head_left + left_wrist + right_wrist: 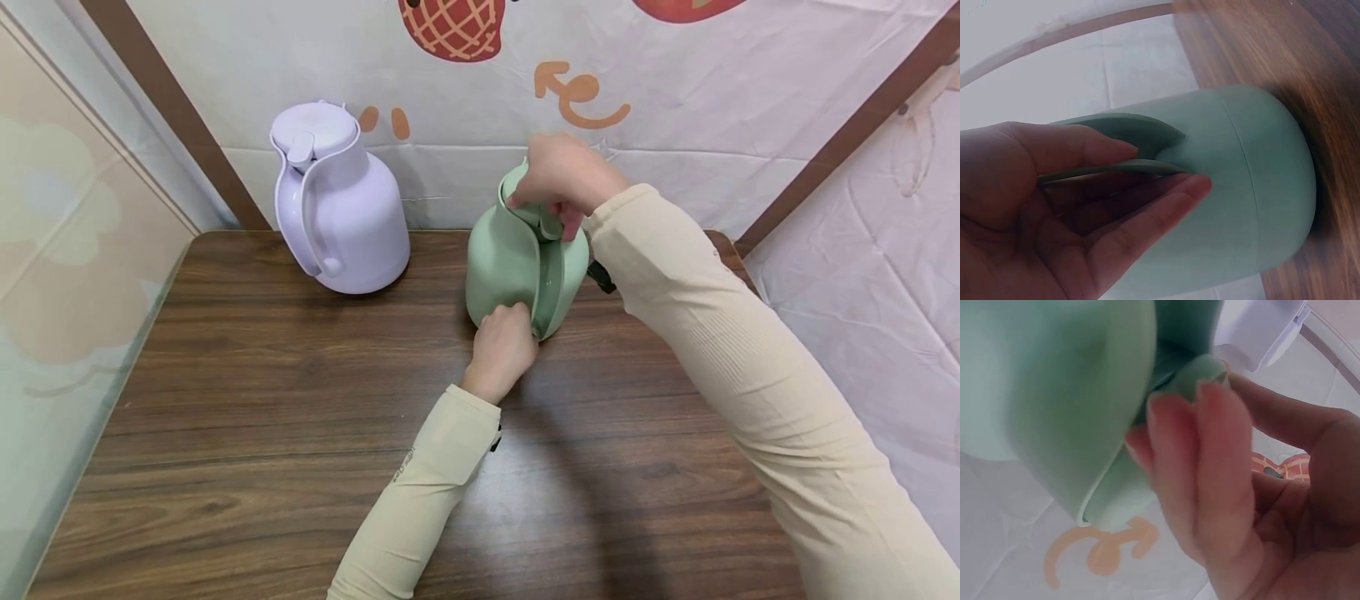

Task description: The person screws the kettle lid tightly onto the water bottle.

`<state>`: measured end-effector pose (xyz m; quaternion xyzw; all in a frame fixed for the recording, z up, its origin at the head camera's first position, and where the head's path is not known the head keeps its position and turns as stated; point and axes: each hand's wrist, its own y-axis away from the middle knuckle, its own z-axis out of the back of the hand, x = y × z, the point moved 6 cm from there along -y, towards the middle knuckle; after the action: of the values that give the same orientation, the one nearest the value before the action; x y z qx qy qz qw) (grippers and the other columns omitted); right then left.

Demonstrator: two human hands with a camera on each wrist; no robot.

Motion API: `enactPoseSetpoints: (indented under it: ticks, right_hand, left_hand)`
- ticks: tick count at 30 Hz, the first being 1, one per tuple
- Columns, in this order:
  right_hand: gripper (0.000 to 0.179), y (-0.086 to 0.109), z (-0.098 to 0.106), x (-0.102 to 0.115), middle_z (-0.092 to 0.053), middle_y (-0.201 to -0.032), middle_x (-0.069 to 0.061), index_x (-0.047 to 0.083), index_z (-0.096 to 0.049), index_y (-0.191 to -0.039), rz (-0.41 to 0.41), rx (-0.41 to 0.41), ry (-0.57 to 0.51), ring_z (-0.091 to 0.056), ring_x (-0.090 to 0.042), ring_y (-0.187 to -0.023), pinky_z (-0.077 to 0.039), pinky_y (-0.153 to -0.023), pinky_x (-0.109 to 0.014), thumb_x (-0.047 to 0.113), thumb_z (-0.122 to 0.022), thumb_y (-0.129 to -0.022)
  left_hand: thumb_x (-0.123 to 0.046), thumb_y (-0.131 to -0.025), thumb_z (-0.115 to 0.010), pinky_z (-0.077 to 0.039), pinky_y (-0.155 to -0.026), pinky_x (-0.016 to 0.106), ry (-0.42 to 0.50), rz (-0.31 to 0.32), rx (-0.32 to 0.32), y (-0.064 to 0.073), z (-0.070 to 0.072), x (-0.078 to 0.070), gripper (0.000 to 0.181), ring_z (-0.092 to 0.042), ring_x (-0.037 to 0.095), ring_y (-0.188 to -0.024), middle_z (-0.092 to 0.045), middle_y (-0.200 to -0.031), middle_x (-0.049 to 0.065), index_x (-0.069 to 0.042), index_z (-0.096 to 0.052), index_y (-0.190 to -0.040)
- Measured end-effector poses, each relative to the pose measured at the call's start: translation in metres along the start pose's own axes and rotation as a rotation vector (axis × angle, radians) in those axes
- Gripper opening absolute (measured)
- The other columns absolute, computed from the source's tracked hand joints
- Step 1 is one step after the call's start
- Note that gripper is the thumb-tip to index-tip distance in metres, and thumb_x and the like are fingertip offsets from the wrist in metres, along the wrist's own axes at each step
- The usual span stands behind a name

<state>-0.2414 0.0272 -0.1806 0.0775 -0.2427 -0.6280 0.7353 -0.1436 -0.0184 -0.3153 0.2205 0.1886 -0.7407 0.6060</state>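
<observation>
A mint-green vacuum jug (497,262) stands near the table's back edge, its handle side towards me. Low on that side, my left hand (504,350) grips the jug's handle (1147,166); in the left wrist view the thumb lies on one side and the fingers on the other. Over the jug's top my right hand (568,173) holds the green lid (1125,495), fingers curled at its lever (1204,369). That hand covers much of the lid in the head view. A lilac jug (367,221) of like shape, lid on, stands to the left.
The dark wood table (262,450) stretches towards me. Right behind both jugs hangs a pale printed cloth (450,108). More cloth hangs at the left (75,217) and right (877,250) sides.
</observation>
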Motion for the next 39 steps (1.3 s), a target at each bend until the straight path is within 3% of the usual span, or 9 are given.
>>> enactPoseSetpoints:
  ticks: [6, 12, 16, 20, 26, 34, 39]
  right_hand:
    - [0.033, 0.002, 0.001, -0.004, -0.046, -0.05, -0.007, 0.002, -0.045, -0.078, 0.028, -0.035, -0.032, -0.058, -0.024, -0.042, -0.051, -0.048, -0.034, 0.029, -0.064, -0.083]
    - [0.037, 0.005, 0.002, -0.01, -0.052, -0.047, -0.009, 0.001, -0.049, -0.067, 0.056, -0.036, -0.043, -0.058, -0.022, -0.042, -0.05, -0.048, -0.032, 0.031, -0.064, -0.083]
    - [0.037, 0.007, 0.002, -0.016, -0.054, -0.048, -0.009, 0.0, -0.05, -0.067, 0.054, -0.017, -0.054, -0.059, -0.021, -0.044, -0.051, -0.05, -0.031, 0.03, -0.064, -0.083]
    - [0.035, 0.008, 0.002, -0.022, -0.056, -0.052, -0.009, -0.002, -0.052, -0.07, 0.061, 0.005, -0.073, -0.06, -0.021, -0.046, -0.051, -0.052, -0.032, 0.029, -0.064, -0.083]
    - [0.029, 0.011, 0.004, -0.036, -0.059, -0.056, -0.008, -0.005, -0.056, -0.076, 0.107, 0.0, -0.102, -0.06, -0.018, -0.049, -0.051, -0.053, -0.03, 0.022, -0.059, -0.087]
    - [0.01, 0.014, -0.002, -0.068, -0.059, -0.059, -0.007, -0.004, -0.059, -0.081, 0.178, -0.067, -0.117, -0.055, -0.015, -0.051, -0.045, -0.051, -0.028, 0.005, -0.053, -0.083]
    - [0.013, 0.008, -0.02, -0.086, -0.059, -0.066, -0.01, -0.002, -0.062, -0.086, 0.175, -0.112, -0.098, -0.054, -0.017, -0.052, -0.042, -0.052, -0.029, 0.007, -0.06, -0.077]
  left_hand:
    - [0.002, -0.081, -0.055, -0.042, -0.05, 0.032, -0.007, 0.014, 0.026, 0.0, -0.001, 0.001, 0.03, -0.047, 0.02, -0.049, -0.044, -0.054, 0.006, -0.011, -0.04, -0.059]
    - [0.004, -0.08, -0.052, -0.035, -0.046, 0.029, -0.004, 0.003, 0.013, 0.001, -0.002, 0.001, 0.039, -0.035, 0.015, -0.047, -0.03, -0.051, 0.0, -0.015, -0.029, -0.056]
    - [0.004, -0.08, -0.053, -0.031, -0.044, 0.026, -0.004, -0.011, 0.004, 0.003, -0.003, 0.001, 0.041, -0.03, 0.014, -0.045, -0.025, -0.051, -0.002, -0.015, -0.027, -0.054]
    - [-0.001, -0.081, -0.059, -0.034, -0.045, 0.027, -0.006, -0.003, 0.021, 0.004, -0.004, 0.001, 0.042, -0.035, 0.014, -0.045, -0.03, -0.049, -0.002, -0.014, -0.032, -0.052]
    - [-0.017, -0.08, -0.07, -0.042, -0.051, 0.03, 0.002, 0.046, 0.049, 0.005, -0.006, 0.004, 0.031, -0.049, 0.017, -0.049, -0.047, -0.052, 0.002, -0.009, -0.051, -0.057]
    - [-0.02, -0.079, -0.072, -0.041, -0.049, 0.029, 0.041, 0.06, -0.003, 0.007, -0.009, 0.006, 0.027, -0.048, 0.017, -0.049, -0.048, -0.055, 0.003, -0.007, -0.053, -0.064]
    - [-0.023, -0.077, -0.074, -0.045, -0.05, 0.032, 0.054, 0.074, -0.057, 0.008, -0.01, 0.008, 0.027, -0.054, 0.021, -0.051, -0.052, -0.055, 0.004, -0.007, -0.056, -0.064]
